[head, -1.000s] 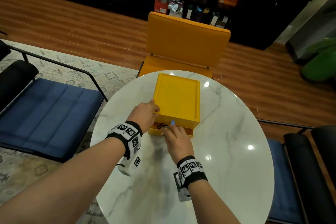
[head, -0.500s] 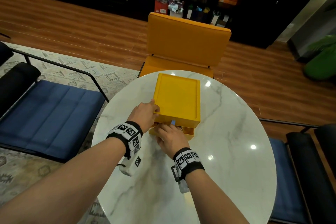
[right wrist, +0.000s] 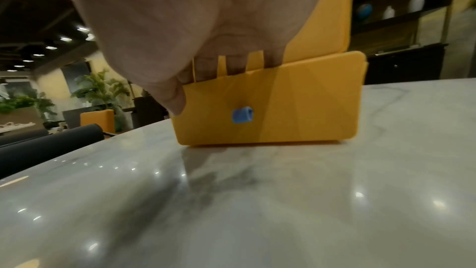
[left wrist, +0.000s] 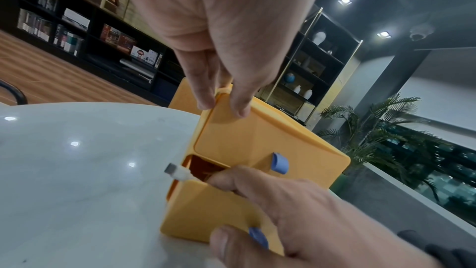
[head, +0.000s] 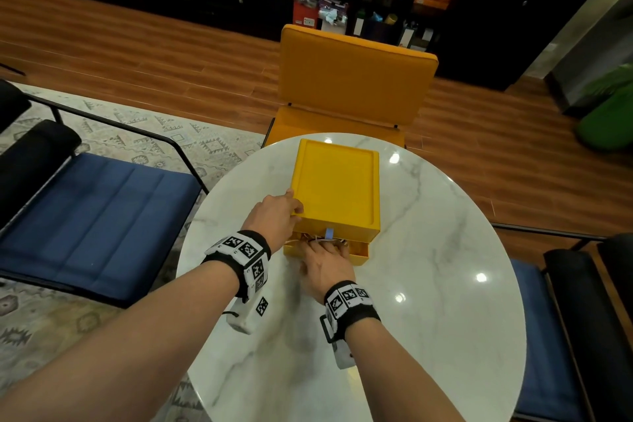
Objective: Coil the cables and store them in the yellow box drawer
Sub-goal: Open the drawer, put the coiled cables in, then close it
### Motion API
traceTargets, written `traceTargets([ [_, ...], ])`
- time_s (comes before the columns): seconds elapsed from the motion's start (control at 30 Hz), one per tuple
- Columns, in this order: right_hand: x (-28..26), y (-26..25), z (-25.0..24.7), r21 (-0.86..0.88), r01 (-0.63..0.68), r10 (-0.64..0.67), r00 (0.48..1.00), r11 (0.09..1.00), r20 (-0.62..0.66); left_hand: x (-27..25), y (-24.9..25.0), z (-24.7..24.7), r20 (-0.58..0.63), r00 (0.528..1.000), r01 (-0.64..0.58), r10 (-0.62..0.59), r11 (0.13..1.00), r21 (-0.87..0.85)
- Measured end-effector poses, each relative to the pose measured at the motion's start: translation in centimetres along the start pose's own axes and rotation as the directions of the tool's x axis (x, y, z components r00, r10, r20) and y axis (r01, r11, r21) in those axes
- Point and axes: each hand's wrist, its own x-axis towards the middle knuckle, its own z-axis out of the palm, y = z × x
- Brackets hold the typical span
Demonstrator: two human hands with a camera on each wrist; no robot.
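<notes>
The yellow box stands on the round marble table. Its lower drawer is pulled out a little. My left hand pinches the box's near left top corner, thumb and fingers on either side. The fingers of my right hand reach over the drawer front onto the cables inside, with the thumb on the front beside the blue knob. A white cable plug pokes out over the drawer's left end. Most of the cables are hidden.
A yellow chair stands behind the table. A blue-cushioned chair is at the left and another at the right. The upper drawer's blue knob sits just above my right hand.
My right hand slid left along the drawer, then back to its middle, fingers now deeper inside. The left hand has stayed on the box corner.
</notes>
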Motion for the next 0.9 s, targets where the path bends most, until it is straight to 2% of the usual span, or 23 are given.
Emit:
traceTargets([
  [0.2, 1.1, 0.6, -0.8, -0.026, -0.127, 0.130, 0.975, 0.992, 0.178, 0.1, -0.1, 0.2, -0.004, 1.000, -0.003, 0.003, 1.000, -0.011],
  [0.33, 0.8, 1.0, -0.3, -0.003, -0.225, 0.224, 0.969, 0.974, 0.103, 0.1, -0.2, 0.2, -0.001, 1.000, 0.004, -0.004, 1.000, -0.008],
  [0.43, 0.4, 1.2, 0.3, 0.007, -0.239, 0.239, 0.971, 0.971, 0.025, 0.1, -0.1, 0.2, -0.005, 1.000, 0.003, -0.003, 1.000, -0.012],
  [0.57, -0.5, 1.3, 0.6, 0.046, -0.152, 0.156, 0.984, 0.987, -0.091, 0.1, -0.2, 0.2, -0.008, 1.000, 0.005, -0.005, 1.000, -0.024],
  [0.73, -2.6, 0.7, 0.9, 0.006, -0.068, 0.067, 0.968, 0.998, -0.244, 0.5, -0.8, 0.2, 0.021, 1.000, 0.000, 0.001, 1.000, -0.022],
  [0.9, -2.0, -1.1, 0.8, -0.007, 0.161, -0.157, 0.954, 0.987, -0.257, 0.9, -1.3, 0.0, 0.048, 0.998, -0.031, 0.032, 0.999, -0.031],
])
